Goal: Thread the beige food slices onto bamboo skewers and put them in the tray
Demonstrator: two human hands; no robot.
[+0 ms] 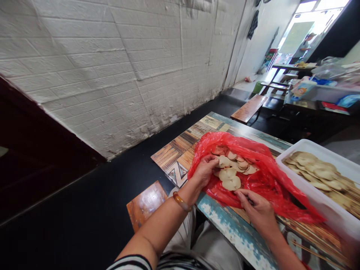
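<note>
A red plastic bag (pixel 270 187) lies spread open on the table, with a heap of thin, pale round slices (pixel 247 165) in it. Over the bag, my left hand (pixel 206 169) pinches the edge of one pale slice (pixel 225 162) between thumb and fingers. My right hand (pixel 257 206) is closed, its fingertips at the lower end of a short row of overlapping slices (pixel 231 180). It seems to grip a bamboo skewer that runs into them, mostly hidden by the slices and fingers. What kind of food the slices are, I cannot tell.
A white plastic bin (pixel 306 183) at the right holds slices on bamboo sticks. More bare sticks (pixel 312 240) lie on the patterned table (pixel 180 146) beside my right forearm. A wooden stool (pixel 146 202) stands at left, a bench (pixel 249 108) beyond. Far off, a person (pixel 305 45) stands near the doorway.
</note>
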